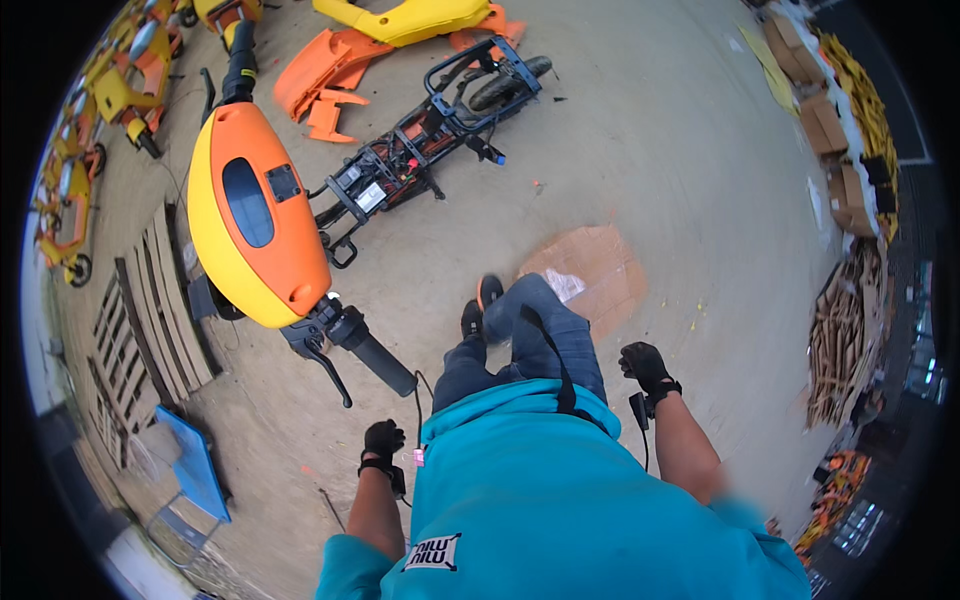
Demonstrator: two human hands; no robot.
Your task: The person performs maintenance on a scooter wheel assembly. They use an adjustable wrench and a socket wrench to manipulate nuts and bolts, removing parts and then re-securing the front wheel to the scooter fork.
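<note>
Stretching away toward the upper right, a scooter (372,190) stripped to its black frame is ahead and to the left of the person; its orange-and-yellow handlebar cowl (300,225) is the nearest bulk, its wiring lies exposed, and a black wheel (510,90) sits at the far end; the near rubber handlebar grip (375,353) points back toward the person, a brake lever (328,373) beside it. The left hand (383,442), black-gloved, is near the end of that grip but apart from it; its fingers are curled in together, with nothing seen in them; the right hand (645,366), gloved likewise, is well apart from the scooter, its fingers also drawn into a loose fist, nothing visible held.

As a judgement, the scooter is best steadied by wrapping the whole palm around the rubber grip, fingers off the lever, rather than by pressing on the plastic cowl; the wrist cable (646,450) should hang free of the handlebar.

Farther out, an orange body panel (335,62) and a yellow body panel (420,22) lie past the frame; a flattened cardboard sheet (612,262) lies near the legs; wooden pallets (178,310) and a blue trolley (200,465) are at left; cartons (820,125) line the right.
</note>
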